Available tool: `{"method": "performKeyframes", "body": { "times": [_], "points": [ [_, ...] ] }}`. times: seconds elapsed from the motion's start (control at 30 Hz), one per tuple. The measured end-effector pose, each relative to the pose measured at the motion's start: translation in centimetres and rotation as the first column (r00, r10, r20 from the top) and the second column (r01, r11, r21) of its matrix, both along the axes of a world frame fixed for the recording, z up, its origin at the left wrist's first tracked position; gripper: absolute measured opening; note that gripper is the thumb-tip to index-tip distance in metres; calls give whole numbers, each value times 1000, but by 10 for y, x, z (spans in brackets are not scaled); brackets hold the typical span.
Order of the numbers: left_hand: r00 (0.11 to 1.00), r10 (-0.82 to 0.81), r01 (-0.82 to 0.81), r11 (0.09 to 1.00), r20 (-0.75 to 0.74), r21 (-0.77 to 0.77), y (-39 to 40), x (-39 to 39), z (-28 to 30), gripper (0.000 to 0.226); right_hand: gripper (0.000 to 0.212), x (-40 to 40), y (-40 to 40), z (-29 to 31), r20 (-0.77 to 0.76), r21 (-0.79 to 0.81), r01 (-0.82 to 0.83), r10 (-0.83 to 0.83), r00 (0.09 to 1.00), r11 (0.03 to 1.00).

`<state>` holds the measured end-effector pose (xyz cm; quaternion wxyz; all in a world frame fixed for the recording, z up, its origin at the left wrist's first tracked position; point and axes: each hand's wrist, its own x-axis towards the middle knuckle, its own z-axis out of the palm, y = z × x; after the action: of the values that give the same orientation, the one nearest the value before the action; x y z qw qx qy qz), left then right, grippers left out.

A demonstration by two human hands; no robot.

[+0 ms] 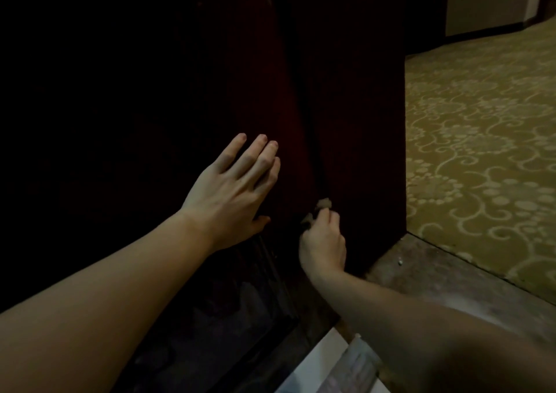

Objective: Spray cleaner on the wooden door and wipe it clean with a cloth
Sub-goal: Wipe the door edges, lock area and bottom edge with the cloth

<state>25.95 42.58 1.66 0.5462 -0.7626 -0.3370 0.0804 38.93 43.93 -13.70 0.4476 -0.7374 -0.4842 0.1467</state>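
The dark reddish-brown wooden door (346,91) is showing a smooth, dim satin finish. The small pale crumpled cloth (323,204) is looking soft and matt. The yellow-green patterned carpet (481,136) is appearing textured; the brown floor strip (436,272) is looking worn and rough.

The dark wooden door (150,76) fills the left and centre. The left hand (231,188) lies flat on it, left of the right hand (323,242), which presses a small pale cloth (319,210) near the door's lower edge. The patterned carpet (481,136) stretches right of the door, behind a bare floor strip (436,272).

patterned carpet (481,139) beside a worn threshold (436,272).
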Motion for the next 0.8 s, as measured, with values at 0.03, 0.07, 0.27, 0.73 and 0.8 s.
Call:
{"method": "performKeyframes", "body": {
  "times": [0.03,0.07,0.27,0.73,0.8],
  "points": [
    [1000,-5,5,1000,9,6,-1,-1,-2,94,39,1,3,10,-3,70,11,-10,1000,998],
    [1000,-6,6,1000,20,13,-2,-2,-4,94,40,3,7,24,1,170,18,-18,1000,985],
    [999,-48,48,998,9,44,0,-5,-5,89,50,5,24,105,213,661,-121,-31,977,741],
    [999,-12,10,999,38,43,-13,-6,-36,81,40,25,3,37,-45,343,-86,108,993,935],
    [999,-15,14,1000,44,18,-15,-6,-48,75,32,22,3,46,-20,459,-77,97,995,885]
  ]
}}
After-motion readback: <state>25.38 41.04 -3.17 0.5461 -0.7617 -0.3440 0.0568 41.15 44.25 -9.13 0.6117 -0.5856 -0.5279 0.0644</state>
